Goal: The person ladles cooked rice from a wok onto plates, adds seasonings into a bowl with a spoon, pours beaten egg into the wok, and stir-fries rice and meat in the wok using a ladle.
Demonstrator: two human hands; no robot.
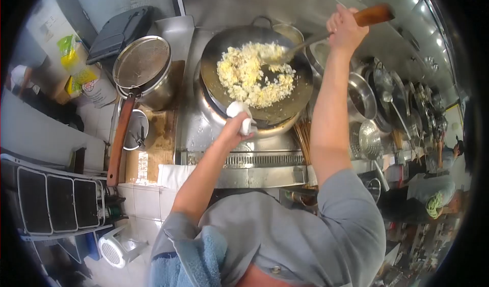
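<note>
A large dark wok (216, 47) sits on the round burner, tilted slightly. Fried rice with egg (242, 75) lies in it, pale yellow and white, in a ring-like heap. My left hand (238, 126) is closed around a folded white cloth (239, 113) at the wok's near rim. The wok's near handle, if there is one, is hidden under the cloth. My right hand (347, 30) grips the wooden handle of a wok ladle (310, 41), raised to the right. The ladle's metal head (277, 56) rests in the rice on the wok's right side.
To the left, a mesh strainer (142, 60) with a long wooden handle lies across a steel pot (155, 93). A white container (136, 126) stands below. On the right are a steel bowl (360, 96) and a perforated skimmer (371, 138). Another person (433, 190) is far right.
</note>
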